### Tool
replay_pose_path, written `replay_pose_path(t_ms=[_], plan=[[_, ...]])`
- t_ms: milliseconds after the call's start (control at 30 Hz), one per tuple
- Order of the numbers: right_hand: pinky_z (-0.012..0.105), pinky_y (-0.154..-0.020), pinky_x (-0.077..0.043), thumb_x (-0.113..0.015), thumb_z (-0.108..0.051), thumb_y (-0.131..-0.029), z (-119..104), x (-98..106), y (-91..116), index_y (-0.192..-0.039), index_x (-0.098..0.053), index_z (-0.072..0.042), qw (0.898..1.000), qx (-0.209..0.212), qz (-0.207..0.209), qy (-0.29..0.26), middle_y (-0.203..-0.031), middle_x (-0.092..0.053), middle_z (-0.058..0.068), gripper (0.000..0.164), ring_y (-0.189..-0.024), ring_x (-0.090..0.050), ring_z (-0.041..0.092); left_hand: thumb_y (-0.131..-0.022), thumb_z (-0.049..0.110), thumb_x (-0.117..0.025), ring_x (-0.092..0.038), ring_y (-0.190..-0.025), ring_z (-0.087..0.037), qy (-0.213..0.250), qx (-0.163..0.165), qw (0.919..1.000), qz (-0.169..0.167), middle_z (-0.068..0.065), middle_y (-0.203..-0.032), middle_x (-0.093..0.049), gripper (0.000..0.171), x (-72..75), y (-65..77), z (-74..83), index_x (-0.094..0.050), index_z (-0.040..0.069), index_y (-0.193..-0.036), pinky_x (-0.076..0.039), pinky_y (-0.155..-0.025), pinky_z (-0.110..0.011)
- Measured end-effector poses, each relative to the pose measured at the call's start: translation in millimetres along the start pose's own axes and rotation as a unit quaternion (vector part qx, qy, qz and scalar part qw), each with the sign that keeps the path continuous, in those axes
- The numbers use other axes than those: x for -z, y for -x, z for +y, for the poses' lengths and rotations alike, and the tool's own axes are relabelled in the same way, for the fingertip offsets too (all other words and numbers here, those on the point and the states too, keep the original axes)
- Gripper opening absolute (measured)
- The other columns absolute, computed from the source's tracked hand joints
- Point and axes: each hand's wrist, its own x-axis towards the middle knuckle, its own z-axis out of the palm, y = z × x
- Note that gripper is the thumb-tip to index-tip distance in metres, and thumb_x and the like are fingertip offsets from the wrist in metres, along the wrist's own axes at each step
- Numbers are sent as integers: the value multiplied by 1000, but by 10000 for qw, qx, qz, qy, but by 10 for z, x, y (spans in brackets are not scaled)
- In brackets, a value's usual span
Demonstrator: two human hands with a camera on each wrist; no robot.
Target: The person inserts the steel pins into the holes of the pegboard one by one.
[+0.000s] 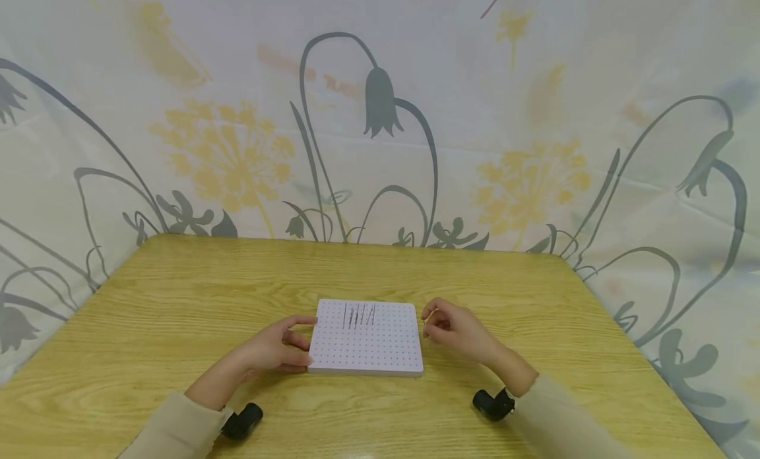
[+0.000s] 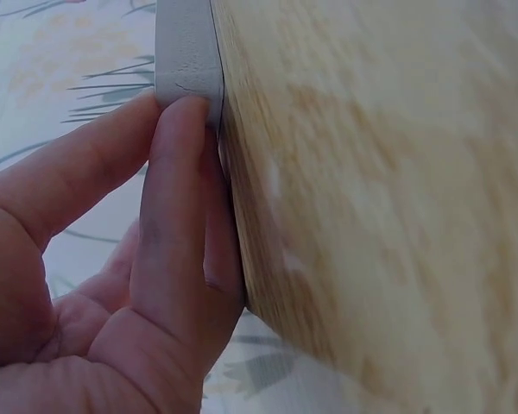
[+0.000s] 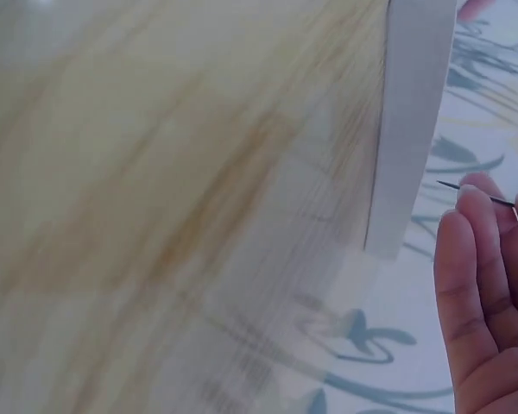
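A white pegboard point(image 1: 368, 343) with a grid of small holes lies on the table. Several thin dark needles point(image 1: 357, 317) show in a cluster over its far left part. At the board's left side, my left hand point(image 1: 276, 343) holds the edge, thumb at the near corner and fingers farther up. The left wrist view shows its fingertips against the board's pale side point(image 2: 188, 60). Just off the board's right edge, my right hand point(image 1: 454, 327) pinches a thin, dark, pointed needle point(image 3: 450, 185) between thumb and fingers.
The wood-grain table point(image 1: 196, 281) reaches back to a hanging cloth point(image 1: 451, 116) printed with flowers, which also runs along both sides. A black wrist camera point(image 1: 242, 421) is strapped under the left sleeve, and another black camera point(image 1: 493, 405) under the right.
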Motion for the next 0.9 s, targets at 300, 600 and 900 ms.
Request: replay_pose_path(t_ms=[300, 600, 900], plan=[[28, -66, -55, -55, 2, -91, -132, -148, -170, -99, -47, 4, 9989, 94, 20, -450, -83, -68, 16, 11, -76, -65, 25, -79, -9, -66, -59, -81, -21, 50, 47, 10000, 14, -20, -100, -49, 68, -7, 4, 12, -32, -6, -139, -55, -72, -36], [35, -66, -56, -53, 1, -93, -268, -262, -316, -98, -49, 4, 9978, 94, 157, -631, -84, -67, 20, 6, -75, -66, 30, -80, -9, -65, -60, -80, -21, 100, -13, 9999, -49, -20, -100, -49, 68, -9, -1, 14, -31, -7, -139, -55, -72, -37], [34, -65, -56, -59, 2, -89, -346, -405, -452, -93, -53, 1, 9962, -128, 409, -754, -83, -67, 18, 7, -76, -66, 28, -80, -8, -66, -60, -79, -21, 56, 31, 10000, -21, -19, -100, -49, 68, -7, 0, 10, -32, -6, -139, -55, -72, -37]])
